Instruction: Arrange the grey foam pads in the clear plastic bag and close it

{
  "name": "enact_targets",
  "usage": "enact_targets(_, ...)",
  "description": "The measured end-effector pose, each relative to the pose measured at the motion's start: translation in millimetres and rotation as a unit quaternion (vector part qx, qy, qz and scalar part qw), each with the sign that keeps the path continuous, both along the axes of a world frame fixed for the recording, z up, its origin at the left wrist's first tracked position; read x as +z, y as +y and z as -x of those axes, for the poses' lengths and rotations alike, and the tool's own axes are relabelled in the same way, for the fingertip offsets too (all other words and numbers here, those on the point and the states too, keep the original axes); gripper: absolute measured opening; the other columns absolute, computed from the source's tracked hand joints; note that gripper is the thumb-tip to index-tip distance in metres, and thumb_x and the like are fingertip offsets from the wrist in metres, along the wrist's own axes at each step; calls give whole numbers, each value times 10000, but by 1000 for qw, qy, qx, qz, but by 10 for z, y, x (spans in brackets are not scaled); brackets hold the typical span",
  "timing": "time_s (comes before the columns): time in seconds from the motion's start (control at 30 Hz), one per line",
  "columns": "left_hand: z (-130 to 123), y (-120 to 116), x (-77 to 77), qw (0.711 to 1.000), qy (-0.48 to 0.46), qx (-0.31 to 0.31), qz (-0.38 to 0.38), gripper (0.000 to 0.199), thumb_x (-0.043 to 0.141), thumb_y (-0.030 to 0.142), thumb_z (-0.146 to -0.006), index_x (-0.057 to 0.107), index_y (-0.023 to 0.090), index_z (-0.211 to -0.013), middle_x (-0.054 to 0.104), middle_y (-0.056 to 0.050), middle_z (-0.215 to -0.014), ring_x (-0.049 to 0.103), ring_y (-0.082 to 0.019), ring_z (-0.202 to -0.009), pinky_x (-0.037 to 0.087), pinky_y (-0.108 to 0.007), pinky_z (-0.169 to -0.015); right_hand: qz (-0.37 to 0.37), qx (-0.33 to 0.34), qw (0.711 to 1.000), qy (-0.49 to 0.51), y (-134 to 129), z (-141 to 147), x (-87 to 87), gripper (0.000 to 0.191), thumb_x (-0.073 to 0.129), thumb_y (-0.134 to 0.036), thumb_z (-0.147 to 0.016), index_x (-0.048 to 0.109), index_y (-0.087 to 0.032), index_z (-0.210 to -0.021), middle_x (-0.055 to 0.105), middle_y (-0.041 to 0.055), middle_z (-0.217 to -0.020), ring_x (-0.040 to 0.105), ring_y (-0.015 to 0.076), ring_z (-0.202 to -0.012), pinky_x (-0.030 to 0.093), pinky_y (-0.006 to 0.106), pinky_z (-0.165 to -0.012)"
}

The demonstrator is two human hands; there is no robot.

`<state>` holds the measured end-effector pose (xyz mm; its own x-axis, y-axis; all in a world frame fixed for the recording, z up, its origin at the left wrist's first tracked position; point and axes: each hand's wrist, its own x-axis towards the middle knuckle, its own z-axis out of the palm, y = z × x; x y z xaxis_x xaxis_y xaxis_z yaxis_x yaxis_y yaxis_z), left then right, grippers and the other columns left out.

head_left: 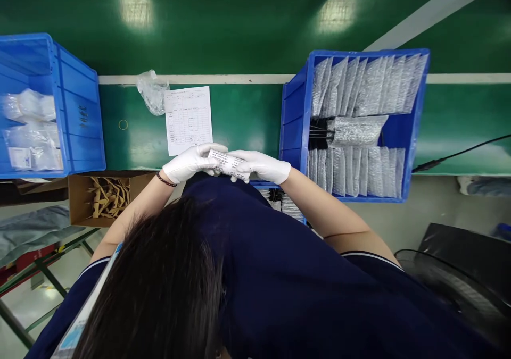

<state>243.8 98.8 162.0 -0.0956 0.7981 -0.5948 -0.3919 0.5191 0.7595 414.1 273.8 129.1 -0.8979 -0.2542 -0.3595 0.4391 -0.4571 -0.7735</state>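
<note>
Gloved fingers (217, 149) of both hands curl around a small white printed label strip (224, 163), pinching it from either end so the printed face lies up between them. The left hand (190, 162) grips its left end with fingers closed over the top edge; the right hand (261, 166) closes on the other end, thumb tucked under. The strip sits at the near edge of the bench, just in front of the person's chest, held level, probably so the print can be read or the backing peeled (which of the two cannot be told from this view).

A beaded bracelet (165, 180) circles the left wrist. Just beyond the hands lies a printed form sheet (188, 118), with a crumpled clear plastic bag (150, 90) touching its far left corner. To the right, a blue bin (293, 119) holds upright rows of silver bubble-wrap pouches (361, 85), within easy reach. To the left, another blue bin (77, 114) holds clear-bagged parts, and below it an open cardboard box (77, 197) contains tan paper scraps.

The bench top (247, 114) is glossy green, reflecting ceiling lights; a black cable (459, 154) runs off to the right, and grey floor shows below.
</note>
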Motion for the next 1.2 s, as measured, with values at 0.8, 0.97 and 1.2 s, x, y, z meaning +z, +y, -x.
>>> enact_targets(0.8, -678, 77, -140, 990, 115, 73, -38, 1046, 943, 397, -640, 459, 161, -1537, 589, -183, -1435, 631, -333, -1253, 527, -444, -1063, -249, -145, 957, 46, 76, -568, -186, 724, 881, -486, -683, 661, -209, -1315, 720, 82, -1236, 686, 296, -1116, 556, 467, -993)
enact_targets(0.97, -782, 117, -149, 985, 129, 106, -45, 968, 937, 432, -649, 522, 169, -1483, 635, -163, -1373, 662, -316, -1184, 541, -450, -1034, -240, -160, 957, 34, 74, -587, -172, 673, 837, -522, -745, 664, -207, -1314, 722, 83, -1198, 691, 274, -1074, 586, 436, -931)
enact_targets(1.2, -789, 103, -159, 983, 135, 115, -48, 934, 952, 333, -626, 557, 181, -1459, 637, -148, -1376, 668, -302, -1156, 524, -451, -1047, -260, -166, 951, 12, 63, -549, -121, 606, 820, -494, -781, 682, -186, -1284, 719, 99, -1185, 695, 263, -1040, 601, 391, -864)
